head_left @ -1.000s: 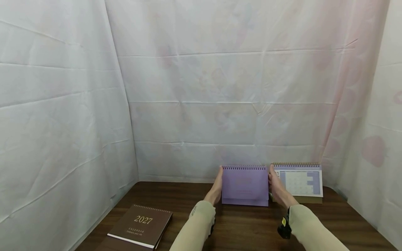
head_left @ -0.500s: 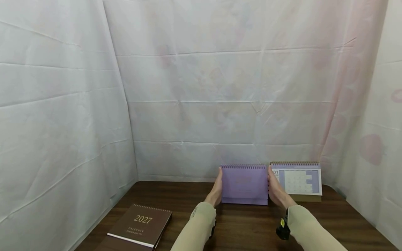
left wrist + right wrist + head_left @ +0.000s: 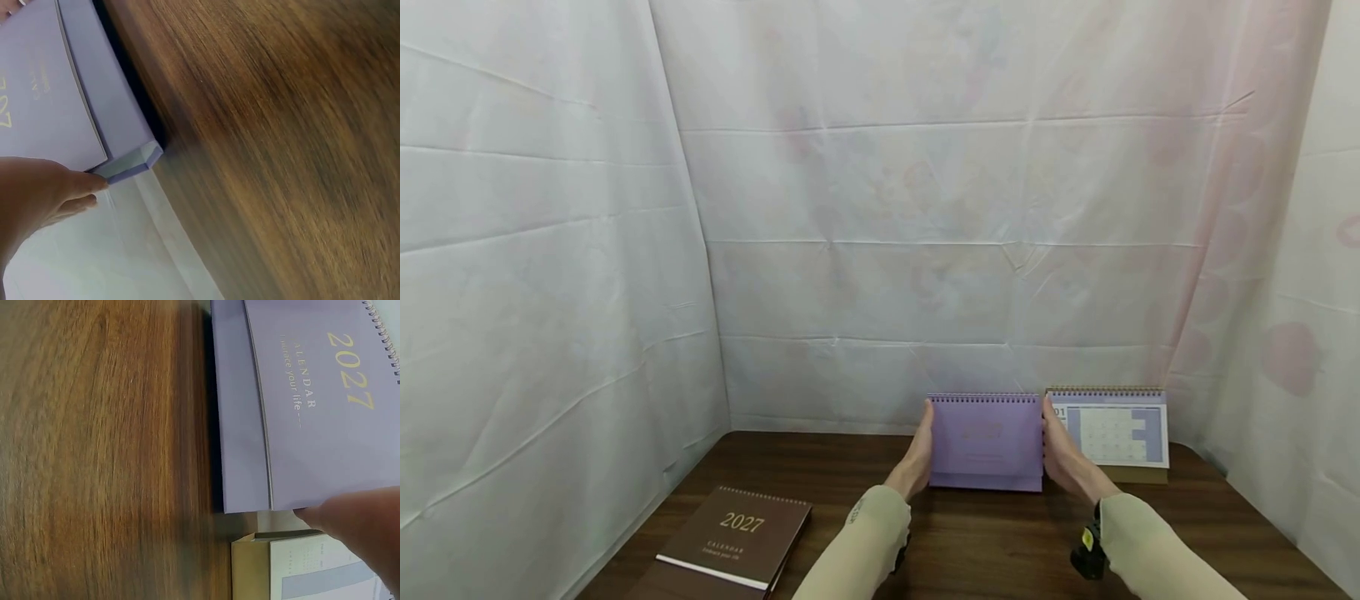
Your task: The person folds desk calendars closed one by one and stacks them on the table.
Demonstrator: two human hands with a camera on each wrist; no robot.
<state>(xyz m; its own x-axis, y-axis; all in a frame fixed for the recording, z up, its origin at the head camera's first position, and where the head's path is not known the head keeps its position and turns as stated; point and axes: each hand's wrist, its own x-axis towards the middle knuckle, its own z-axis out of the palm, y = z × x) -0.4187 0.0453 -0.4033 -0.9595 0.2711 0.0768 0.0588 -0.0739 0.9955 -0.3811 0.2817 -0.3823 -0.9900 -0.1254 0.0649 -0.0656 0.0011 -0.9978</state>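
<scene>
Calendar [image 3: 985,442] between left hand [image 3: 913,457] and right hand [image 3: 1064,454] seems unmoved since earlier.

Dark brown wood-grain tabletop [image 3: 992,550] enclosed on three sides by white fabric. Behind the tabletop, the rear drape [image 3: 865,292] shows horizontal fold creases and faint pastel blotches. To the tabletop's left, the side drape [image 3: 550,333] hangs in loose folds, its creases slanting. To the tabletop's right, another drape [image 3: 1326,450] bears a pale pink, strawberry-like print [image 3: 1291,358]. Lighting over the tabletop is soft; its rear corners are rounded.
</scene>
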